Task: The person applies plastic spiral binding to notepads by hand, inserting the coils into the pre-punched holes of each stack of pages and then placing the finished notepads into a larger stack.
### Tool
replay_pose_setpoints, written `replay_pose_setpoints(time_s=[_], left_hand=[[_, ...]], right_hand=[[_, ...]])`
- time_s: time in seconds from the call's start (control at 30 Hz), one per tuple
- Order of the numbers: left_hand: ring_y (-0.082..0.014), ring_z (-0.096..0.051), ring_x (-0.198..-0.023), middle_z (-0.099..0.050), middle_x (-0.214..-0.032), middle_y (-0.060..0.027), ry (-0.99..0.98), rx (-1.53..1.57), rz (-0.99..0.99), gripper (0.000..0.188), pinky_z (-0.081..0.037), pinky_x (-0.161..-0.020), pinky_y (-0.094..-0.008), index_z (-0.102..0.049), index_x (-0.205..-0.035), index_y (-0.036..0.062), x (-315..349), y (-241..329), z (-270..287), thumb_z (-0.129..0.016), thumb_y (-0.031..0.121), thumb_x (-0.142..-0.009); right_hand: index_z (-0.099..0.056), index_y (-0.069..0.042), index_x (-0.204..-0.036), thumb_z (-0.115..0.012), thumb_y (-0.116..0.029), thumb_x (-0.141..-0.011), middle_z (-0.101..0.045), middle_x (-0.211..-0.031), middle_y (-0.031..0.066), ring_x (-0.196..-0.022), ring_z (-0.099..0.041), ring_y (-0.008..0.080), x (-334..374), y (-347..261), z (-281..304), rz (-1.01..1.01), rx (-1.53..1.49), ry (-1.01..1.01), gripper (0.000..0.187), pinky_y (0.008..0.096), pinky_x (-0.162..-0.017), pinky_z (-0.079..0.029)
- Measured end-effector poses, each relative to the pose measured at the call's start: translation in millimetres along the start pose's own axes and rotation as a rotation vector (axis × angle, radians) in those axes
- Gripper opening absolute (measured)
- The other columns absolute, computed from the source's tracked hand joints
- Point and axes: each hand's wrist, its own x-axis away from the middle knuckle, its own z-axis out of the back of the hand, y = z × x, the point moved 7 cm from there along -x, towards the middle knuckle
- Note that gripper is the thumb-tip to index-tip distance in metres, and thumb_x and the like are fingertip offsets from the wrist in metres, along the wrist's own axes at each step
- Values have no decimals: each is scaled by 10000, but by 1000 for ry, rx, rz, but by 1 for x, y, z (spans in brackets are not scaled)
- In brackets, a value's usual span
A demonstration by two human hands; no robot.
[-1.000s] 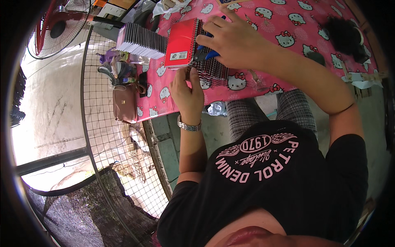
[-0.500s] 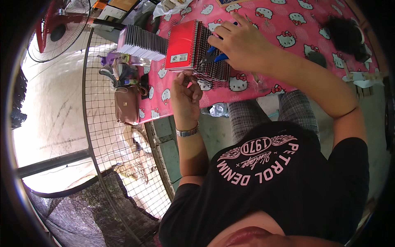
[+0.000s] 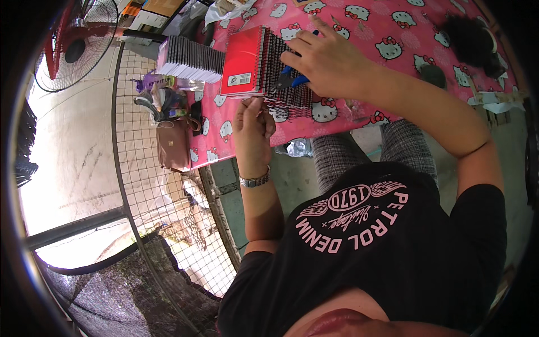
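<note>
A red spiral notebook lies on top of a stack at the table's near left. Its black wire binding runs down its right side. My left hand is closed, with thumb and fingertips pinched at the notebook's lower edge. Blue-handled wire cutters sit in my right hand, their jaws pointing left to the lower end of the binding. Some of my right fingers stretch out over the handles. Below the cutters are more wire bindings, piled close together. Whether the jaws touch the wire is too small to tell.
Another stack of spiral notebooks stands at the left. A brown bag hangs by the table's left corner, beside a wire mesh. A fan is at the far left. Dark fluffy thing lies at the right.
My left fingertips have closed together and moved up against the notebook's lower edge. The right hand with the wire cutters has barely moved; the whole view has shifted slightly.
</note>
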Motion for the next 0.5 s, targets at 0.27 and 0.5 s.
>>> replay_pose_setpoints(time_s=[0.27,0.5], left_hand=[[-79,-403,-491,-506,-679,-13,0,-131,-7,75,-317,-458,-219,-544,-960,9,-5,-9,15,-561,72,-924],[-79,-407,-496,-516,-692,-8,-32,-45,53,49,-314,-457,-221,-551,-944,24,-6,-21,15,-567,61,-917]], right_hand=[[-628,-97,-924,-657,-131,-721,-638,-938,68,-935,-625,225,-7,-5,-32,-184,-191,-599,208,429,-871,-462],[-620,-83,-841,-679,-128,-695,-640,-788,102,-805,-654,253,7,-7,-6,38,-56,71,163,414,-741,-503]])
